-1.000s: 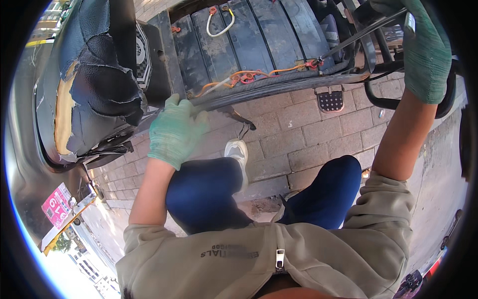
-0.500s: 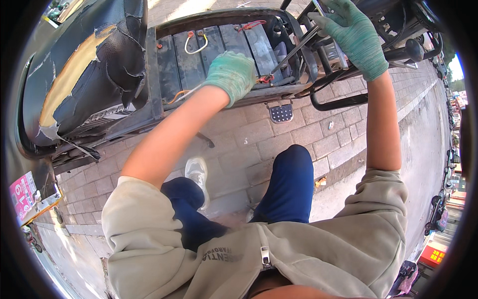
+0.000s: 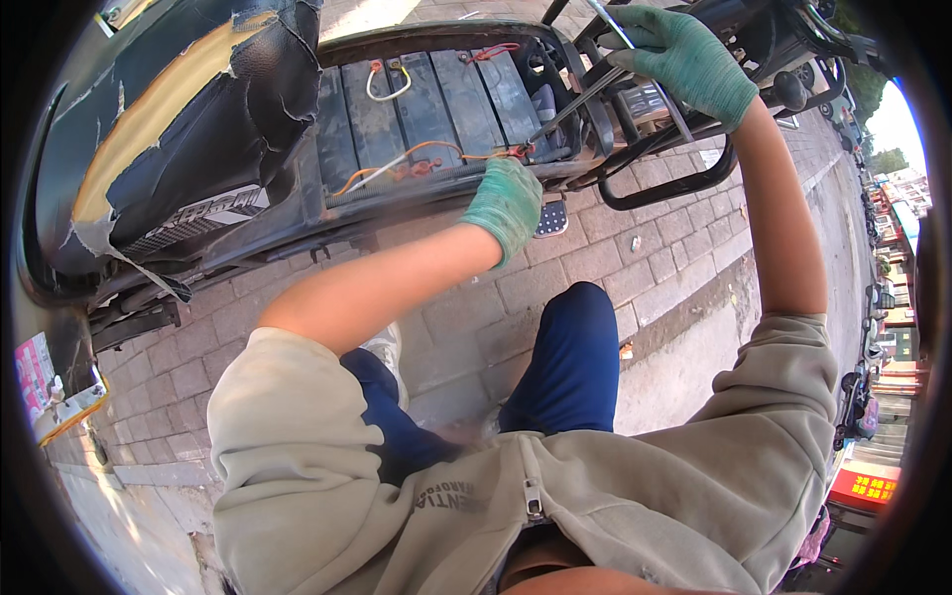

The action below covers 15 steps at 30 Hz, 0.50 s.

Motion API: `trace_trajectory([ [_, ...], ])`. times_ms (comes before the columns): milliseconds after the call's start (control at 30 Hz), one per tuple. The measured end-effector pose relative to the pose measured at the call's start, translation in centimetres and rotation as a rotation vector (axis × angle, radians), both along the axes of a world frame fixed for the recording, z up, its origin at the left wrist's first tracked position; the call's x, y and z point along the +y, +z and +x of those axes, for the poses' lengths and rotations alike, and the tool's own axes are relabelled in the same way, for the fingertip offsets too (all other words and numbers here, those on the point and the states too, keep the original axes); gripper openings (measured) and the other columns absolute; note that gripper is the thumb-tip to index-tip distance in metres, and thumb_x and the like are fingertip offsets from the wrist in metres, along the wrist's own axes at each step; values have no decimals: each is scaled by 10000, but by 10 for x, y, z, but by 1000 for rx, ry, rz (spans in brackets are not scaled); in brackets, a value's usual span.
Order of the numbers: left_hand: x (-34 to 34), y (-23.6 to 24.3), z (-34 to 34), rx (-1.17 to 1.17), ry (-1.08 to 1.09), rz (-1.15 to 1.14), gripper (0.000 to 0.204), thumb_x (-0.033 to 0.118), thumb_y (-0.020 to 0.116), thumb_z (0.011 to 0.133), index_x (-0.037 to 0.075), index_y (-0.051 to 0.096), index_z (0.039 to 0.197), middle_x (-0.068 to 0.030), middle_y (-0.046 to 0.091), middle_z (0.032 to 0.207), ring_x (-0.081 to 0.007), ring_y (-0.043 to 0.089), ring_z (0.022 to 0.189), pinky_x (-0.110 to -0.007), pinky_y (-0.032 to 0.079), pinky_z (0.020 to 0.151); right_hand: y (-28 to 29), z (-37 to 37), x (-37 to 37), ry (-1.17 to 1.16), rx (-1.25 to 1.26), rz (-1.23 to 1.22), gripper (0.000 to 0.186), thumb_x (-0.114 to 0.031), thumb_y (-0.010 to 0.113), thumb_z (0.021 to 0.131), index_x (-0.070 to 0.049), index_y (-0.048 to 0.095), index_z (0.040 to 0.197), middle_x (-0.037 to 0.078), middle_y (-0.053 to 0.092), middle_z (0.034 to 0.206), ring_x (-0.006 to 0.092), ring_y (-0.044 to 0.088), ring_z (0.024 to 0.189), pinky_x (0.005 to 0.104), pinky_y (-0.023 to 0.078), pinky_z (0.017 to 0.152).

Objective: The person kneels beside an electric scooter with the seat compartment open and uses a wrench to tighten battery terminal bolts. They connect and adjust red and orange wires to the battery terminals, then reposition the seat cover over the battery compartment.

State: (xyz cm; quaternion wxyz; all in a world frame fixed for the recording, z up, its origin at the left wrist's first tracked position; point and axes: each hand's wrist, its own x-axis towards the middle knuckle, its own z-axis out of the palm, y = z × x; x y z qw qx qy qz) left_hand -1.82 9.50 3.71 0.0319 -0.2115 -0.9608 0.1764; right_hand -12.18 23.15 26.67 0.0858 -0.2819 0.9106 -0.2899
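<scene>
- Fingers of right hand (image 3: pixel 692 64) clamp metal rod (image 3: pixel 578 105); left hand (image 3: pixel 508 202): fingertips hidden, can't say.
- Rod slants lower-left toward red terminal (image 3: pixel 516 152).
- Frame edge (image 3: pixel 570 170) near tip; room over batteries (image 3: pixel 426 104).

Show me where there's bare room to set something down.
Bare paving shows between the black pedal and the blue-clad knee. On the dark batteries, a small patch lies between the white wire loop and orange wire. Their near right corner is crowded: left hand, red terminal and metal rod bunch there.

A metal rod (image 3: pixel 585 102) slants toward a red terminal (image 3: pixel 519 152).
</scene>
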Motion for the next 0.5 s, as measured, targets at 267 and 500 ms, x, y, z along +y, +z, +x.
trace_trajectory([
  [267,-60,-41,-77,-285,231,1011,274,202,618,953,42,665,1170,-149,742,1082,-321,705,1039,-420,536,918,10,0,-7,77,140,270,256,38,715,808,-39,768,1047,85,789,996,151,724,836,318,588,795],
  [500,-74,-66,-109,-323,233,1118,254,141,611,936,64,690,1165,-157,750,1074,-330,711,1019,-401,539,908,7,25,-9,426,334,174,268,63,591,777,-61,787,911,110,775,1104,227,739,1026,343,589,907],
])
